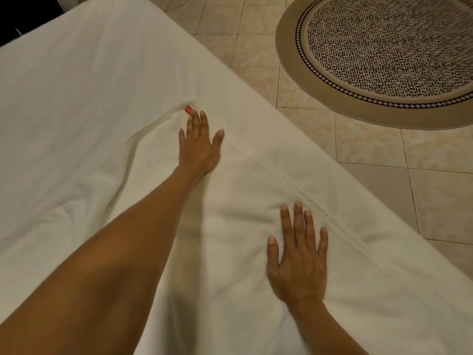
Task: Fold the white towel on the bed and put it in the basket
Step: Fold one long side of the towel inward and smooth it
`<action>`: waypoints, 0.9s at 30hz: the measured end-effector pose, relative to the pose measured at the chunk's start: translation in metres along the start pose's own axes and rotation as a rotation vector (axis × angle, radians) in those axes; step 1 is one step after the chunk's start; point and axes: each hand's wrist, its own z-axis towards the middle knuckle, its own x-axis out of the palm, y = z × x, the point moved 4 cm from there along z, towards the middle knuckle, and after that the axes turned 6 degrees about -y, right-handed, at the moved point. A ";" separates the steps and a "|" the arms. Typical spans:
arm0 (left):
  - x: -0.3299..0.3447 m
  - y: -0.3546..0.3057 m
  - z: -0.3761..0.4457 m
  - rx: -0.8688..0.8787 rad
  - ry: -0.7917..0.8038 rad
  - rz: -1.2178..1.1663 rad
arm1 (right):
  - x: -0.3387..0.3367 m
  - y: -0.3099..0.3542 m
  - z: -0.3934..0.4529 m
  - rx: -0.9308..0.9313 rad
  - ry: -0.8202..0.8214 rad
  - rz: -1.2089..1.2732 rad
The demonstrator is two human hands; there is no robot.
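The white towel (238, 201) lies spread flat on the bed (76, 85), its stitched hem running along the bed's right edge. A small red tag (188, 110) shows at its far corner. My left hand (198, 144) lies flat with straight fingers on the towel's far part, fingertips next to the red tag. My right hand (298, 254) presses flat on the near part, fingers spread, just inside the hem. No basket is in view.
The bed's edge runs diagonally from top centre to bottom right. Beyond it is a beige tiled floor (371, 155) with a round patterned rug (384, 52) at the top right. A dark area sits at the top left corner.
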 end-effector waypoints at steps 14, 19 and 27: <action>-0.015 -0.018 -0.088 0.155 0.244 0.162 | -0.010 0.000 -0.002 -0.042 -0.016 -0.010; -0.022 -0.013 -0.144 0.127 0.273 0.139 | -0.014 -0.001 0.001 -0.081 0.061 -0.015; -0.049 0.051 -0.252 0.020 0.230 0.166 | -0.041 0.029 -0.067 -0.016 0.202 0.032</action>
